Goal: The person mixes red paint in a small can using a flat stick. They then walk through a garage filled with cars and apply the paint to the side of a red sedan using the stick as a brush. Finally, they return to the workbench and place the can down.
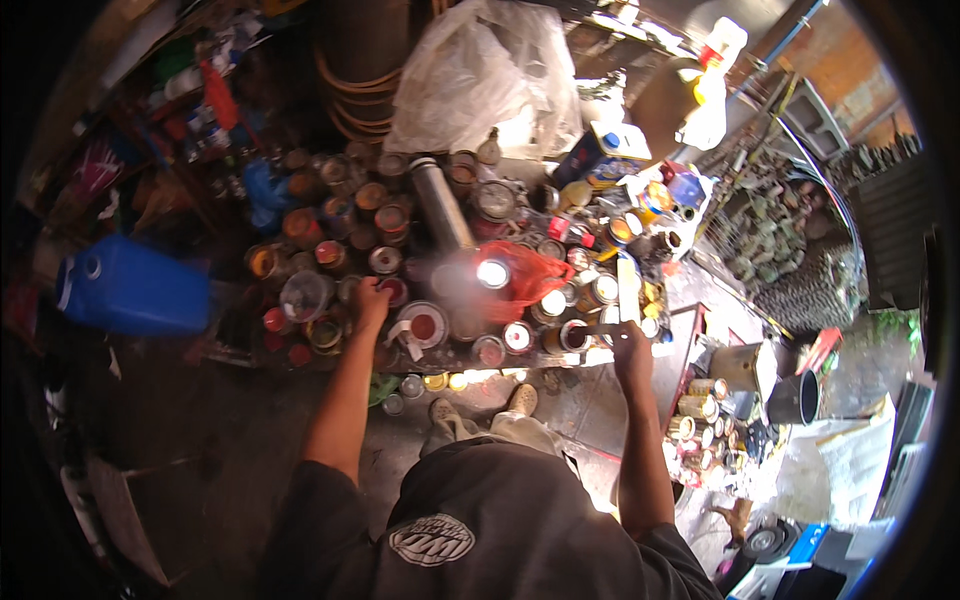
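My left hand (369,301) is among the paint cans, its fingers closed at the left rim of a small can with red inside (396,291); whether they grip that rim or something small is not plain. Just in front of it stands a wider whitish can of reddish paint (423,327), a pale strip hanging at its side. My right hand (631,343) is closed around a flat dark tool (598,330), which points left over an open can (574,337). Beyond that hand a pale yellow flat piece (628,285) stands out among the cans.
Cans and jars crowd the table around a metal cylinder (441,205) and a red plastic bag (525,275). A blue jerrycan (140,287) is at the left, clear plastic sheeting (480,75) at the back. More cans (700,405) and a black bucket (795,398) stand at the right.
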The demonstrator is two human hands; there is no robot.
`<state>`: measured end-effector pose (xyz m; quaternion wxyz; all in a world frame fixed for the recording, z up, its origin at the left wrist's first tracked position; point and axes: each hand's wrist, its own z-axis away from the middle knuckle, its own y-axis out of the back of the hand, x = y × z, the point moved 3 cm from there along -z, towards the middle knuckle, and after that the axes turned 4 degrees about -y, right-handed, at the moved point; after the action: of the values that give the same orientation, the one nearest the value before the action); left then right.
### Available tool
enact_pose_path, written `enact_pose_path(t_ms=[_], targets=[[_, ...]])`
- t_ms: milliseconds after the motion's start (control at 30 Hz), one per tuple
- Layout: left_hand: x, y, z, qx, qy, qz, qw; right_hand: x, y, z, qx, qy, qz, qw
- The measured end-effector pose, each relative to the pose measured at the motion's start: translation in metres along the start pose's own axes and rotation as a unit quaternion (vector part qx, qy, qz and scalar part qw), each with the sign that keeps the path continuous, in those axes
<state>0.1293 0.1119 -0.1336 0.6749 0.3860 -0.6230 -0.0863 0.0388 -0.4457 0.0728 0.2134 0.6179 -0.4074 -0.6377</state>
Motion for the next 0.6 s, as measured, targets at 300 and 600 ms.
enact_pose_path(t_ms=[300, 600], targets=[[0.177, 0.090, 0.069, 0.112, -0.090, 0.016, 0.989, 0.022, -0.007, -0.001, -0.087, -0.031, 0.027, 0.995], [0.262, -0.062, 0.257, -0.160, -0.248, 0.118, 0.948, 0.026, -0.028, -0.026, -0.219, 0.095, 0.020, 0.971]])
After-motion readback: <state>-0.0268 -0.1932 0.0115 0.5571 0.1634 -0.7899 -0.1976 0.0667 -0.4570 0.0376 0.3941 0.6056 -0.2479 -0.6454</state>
